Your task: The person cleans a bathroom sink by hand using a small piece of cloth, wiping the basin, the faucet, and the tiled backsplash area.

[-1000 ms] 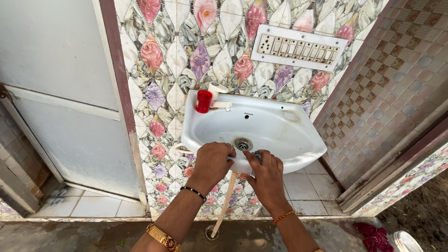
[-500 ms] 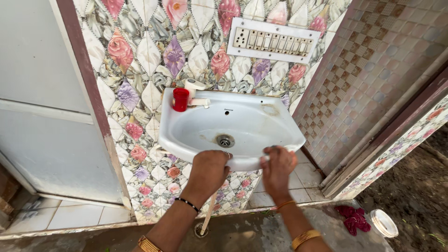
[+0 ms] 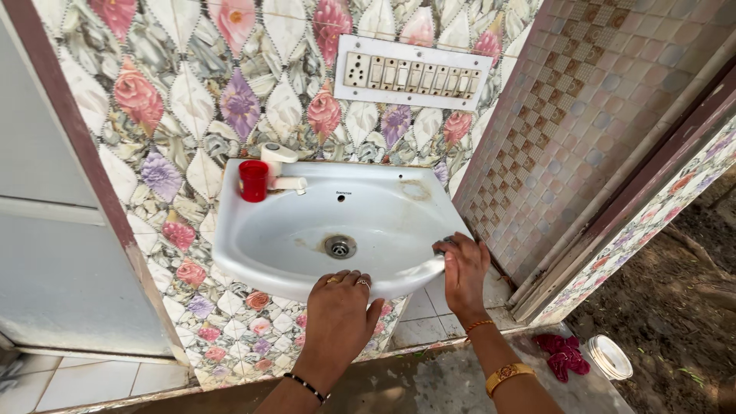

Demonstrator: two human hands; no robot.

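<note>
Now your left hand (image 3: pixel 337 307) rests on the front rim of the white sink (image 3: pixel 253 245). Its fingers lie close together and curl over the edge, with the fingertips just inside the bowl. You wear rings on two of them and a thin black band on the wrist.

Your right hand (image 3: pixel 462 270) is at the right front corner of the sink. Its fingers are bent and squeezed on something small and dark, pressed against the rim. It is mostly hidden, so you cannot tell what it is. Gold and orange bangles sit on that arm.

The sink hangs on a wall of flower tiles (image 3: pixel 192 92). The drain (image 3: pixel 340 246) sits in the middle of the bowl, with brown marks around it. A red cup (image 3: pixel 253 181) stands on the back left corner, just beside the white tap (image 3: pixel 280 165). A long white switch board (image 3: pixel 410 73) is on the wall above.

Down on the floor to your right lie a red cloth (image 3: pixel 562 354) and a round white lid (image 3: pixel 610 356), close to each other.
</note>
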